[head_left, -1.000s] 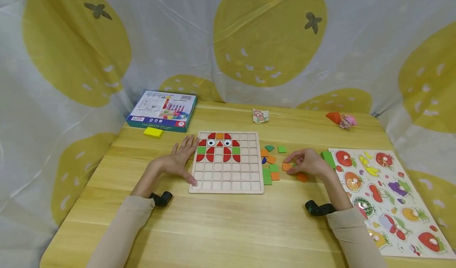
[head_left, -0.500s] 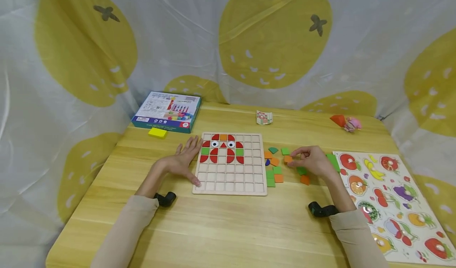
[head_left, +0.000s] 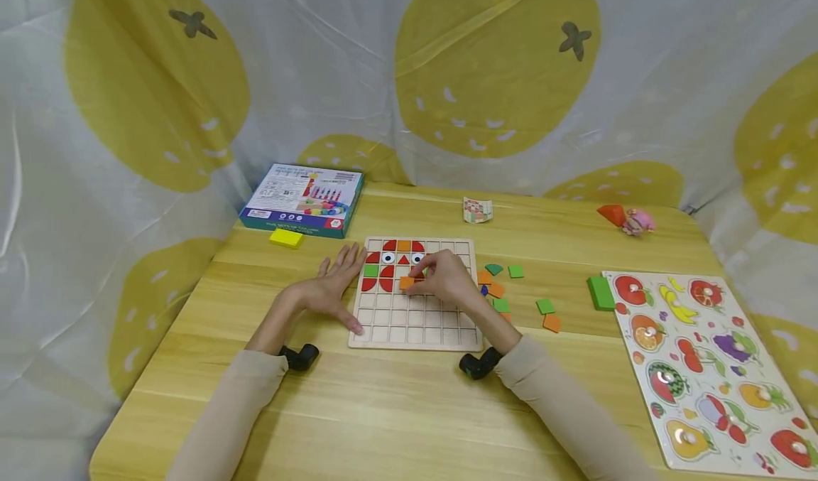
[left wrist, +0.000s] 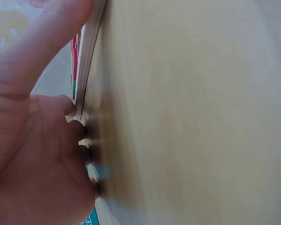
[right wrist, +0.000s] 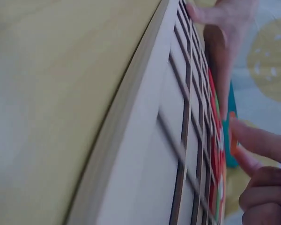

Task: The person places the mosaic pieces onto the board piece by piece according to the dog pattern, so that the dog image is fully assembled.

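A wooden grid board (head_left: 415,337) lies on the table, its upper left cells filled with red, green and orange tiles and two eye tiles (head_left: 388,258). My left hand (head_left: 328,290) spreads along the board's left side, thumb on the lower left corner, fingertips at the upper left edge. In the left wrist view the palm (left wrist: 42,154) faces the board's side. Over the board, my right hand (head_left: 445,279) pinches an orange square tile (head_left: 406,283) between thumb and fingertips, just below the red triangle. The right wrist view shows this orange tile (right wrist: 232,133) edge-on, close above the board.
Loose green and orange tiles (head_left: 545,306) lie right of the board. Farther right are a green block (head_left: 601,293) and a fruit puzzle board (head_left: 703,374). Behind stand a box (head_left: 303,200), a yellow block (head_left: 285,238), a small pattern card (head_left: 477,210) and a pink toy (head_left: 637,222).
My right hand picked up an orange tile from the loose pieces and carried it left over the board. The left hand stays at the board's edge. The head view shifted slightly.
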### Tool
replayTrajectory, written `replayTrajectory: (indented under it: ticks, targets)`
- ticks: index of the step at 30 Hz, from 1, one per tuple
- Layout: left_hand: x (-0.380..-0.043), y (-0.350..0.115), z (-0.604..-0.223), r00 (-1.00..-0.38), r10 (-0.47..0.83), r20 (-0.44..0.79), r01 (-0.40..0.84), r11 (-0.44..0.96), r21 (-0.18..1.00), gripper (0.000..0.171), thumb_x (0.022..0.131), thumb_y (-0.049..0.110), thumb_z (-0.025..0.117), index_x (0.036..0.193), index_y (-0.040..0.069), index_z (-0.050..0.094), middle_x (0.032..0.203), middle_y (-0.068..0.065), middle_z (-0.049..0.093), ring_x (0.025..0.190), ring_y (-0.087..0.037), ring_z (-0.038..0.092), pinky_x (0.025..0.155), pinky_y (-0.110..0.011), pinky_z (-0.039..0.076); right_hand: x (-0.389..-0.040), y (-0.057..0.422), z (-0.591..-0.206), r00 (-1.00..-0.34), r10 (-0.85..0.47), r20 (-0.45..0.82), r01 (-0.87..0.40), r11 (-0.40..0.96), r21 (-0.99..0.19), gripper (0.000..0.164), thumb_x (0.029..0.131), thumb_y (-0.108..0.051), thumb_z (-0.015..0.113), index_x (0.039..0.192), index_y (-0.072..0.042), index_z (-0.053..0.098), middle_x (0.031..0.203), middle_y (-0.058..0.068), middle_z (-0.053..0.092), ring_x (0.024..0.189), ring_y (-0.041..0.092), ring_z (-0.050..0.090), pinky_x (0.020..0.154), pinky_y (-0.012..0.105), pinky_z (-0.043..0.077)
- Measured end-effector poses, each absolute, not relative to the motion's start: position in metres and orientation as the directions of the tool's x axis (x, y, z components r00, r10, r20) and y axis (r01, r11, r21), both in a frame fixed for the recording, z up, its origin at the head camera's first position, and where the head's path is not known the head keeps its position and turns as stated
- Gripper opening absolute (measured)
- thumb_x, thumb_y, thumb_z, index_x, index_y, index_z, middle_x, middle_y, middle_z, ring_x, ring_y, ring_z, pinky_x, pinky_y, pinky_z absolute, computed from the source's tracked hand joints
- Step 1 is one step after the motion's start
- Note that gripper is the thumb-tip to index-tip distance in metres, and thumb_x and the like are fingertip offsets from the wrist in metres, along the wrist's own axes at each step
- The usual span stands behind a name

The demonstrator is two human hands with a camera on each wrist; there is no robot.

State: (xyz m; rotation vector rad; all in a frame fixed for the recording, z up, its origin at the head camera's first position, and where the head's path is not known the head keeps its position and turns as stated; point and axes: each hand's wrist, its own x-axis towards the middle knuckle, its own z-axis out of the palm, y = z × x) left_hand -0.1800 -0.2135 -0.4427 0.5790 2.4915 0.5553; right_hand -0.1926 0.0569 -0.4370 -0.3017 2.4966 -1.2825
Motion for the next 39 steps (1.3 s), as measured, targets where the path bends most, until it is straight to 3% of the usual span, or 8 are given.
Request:
replayTrajectory:
  ticks: [13, 22, 28, 31, 35, 39]
  targets:
    - [-0.182, -0.214, -0.445, -0.774, 0.485, -0.406, 0.271, 0.834, 0.48, 0.143, 0.059, 0.061, 0.083, 0.155, 0.014, -0.013, 0.16, -0.013, -0.024, 0.148, -0.036, -0.023, 0.116, -0.064, -0.013, -0.199, 0.038, -0.444, -0.928, -0.316, -0.198, -0.027, 0.587, -0.809, 0.018, 0.068, -0.018, 0.088, 0.084, -0.016, 0.08, 0.085, 0.006, 0.066, 0.063, 0.015, 0.038, 0.052, 0.025, 0.026]
    - [-0.182, -0.213, -0.444, -0.773, 0.483, -0.412, 0.268, 0.836, 0.479, 0.143, 0.059, 0.061, 0.083, 0.154, 0.014, -0.013, 0.16, -0.013, -0.024, 0.148, -0.036, -0.023, 0.117, -0.063, -0.013, -0.196, 0.037, -0.442, -0.929, -0.332, -0.162, -0.094, 0.637, -0.765, 0.016, 0.07, -0.019, 0.087, 0.085, -0.017, 0.08, 0.094, 0.0, 0.073, 0.078, 0.012, 0.055, 0.058, 0.022, 0.038]
    - [-0.18, -0.213, -0.443, -0.771, 0.481, -0.418, 0.265, 0.838, 0.477, 0.142, 0.06, 0.06, 0.083, 0.155, 0.014, -0.012, 0.16, -0.012, -0.024, 0.148, -0.036, -0.023, 0.117, -0.063, -0.013, -0.194, 0.034, -0.444, -0.912, -0.357, -0.202, -0.069, 0.618, -0.783, 0.02, 0.073, -0.017, 0.085, 0.092, -0.018, 0.08, 0.093, 0.001, 0.072, 0.067, 0.015, 0.044, 0.052, 0.024, 0.029]
    - [-0.18, -0.211, -0.444, -0.768, 0.49, -0.413, 0.272, 0.832, 0.483, 0.142, 0.06, 0.06, 0.083, 0.155, 0.014, -0.012, 0.16, -0.012, -0.024, 0.148, -0.036, -0.023, 0.117, -0.063, -0.013, -0.195, 0.039, -0.446, -0.909, -0.372, -0.188, -0.075, 0.588, -0.805, 0.023, 0.073, -0.018, 0.085, 0.095, -0.018, 0.079, 0.075, 0.0, 0.067, 0.059, 0.012, 0.04, 0.05, 0.022, 0.028]
    - [-0.18, -0.211, -0.444, -0.771, 0.493, -0.403, 0.278, 0.83, 0.483, 0.142, 0.06, 0.059, 0.084, 0.155, 0.014, -0.013, 0.16, -0.012, -0.025, 0.148, -0.036, -0.022, 0.117, -0.063, -0.013, -0.199, 0.06, -0.441, -0.915, -0.38, -0.132, -0.093, 0.519, -0.849, 0.022, 0.079, -0.019, 0.08, 0.1, -0.014, 0.078, 0.051, 0.0, 0.045, 0.046, 0.012, 0.033, 0.045, 0.021, 0.025]
    - [-0.179, -0.214, -0.443, -0.775, 0.49, -0.399, 0.278, 0.832, 0.481, 0.143, 0.06, 0.058, 0.084, 0.154, 0.013, -0.013, 0.16, -0.013, -0.025, 0.148, -0.036, -0.023, 0.117, -0.063, -0.013, -0.202, 0.094, -0.43, -0.943, -0.32, -0.086, -0.089, 0.495, -0.864, 0.021, 0.085, -0.019, 0.075, 0.104, -0.012, 0.076, 0.054, -0.002, 0.041, 0.049, 0.013, 0.032, 0.045, 0.022, 0.024]
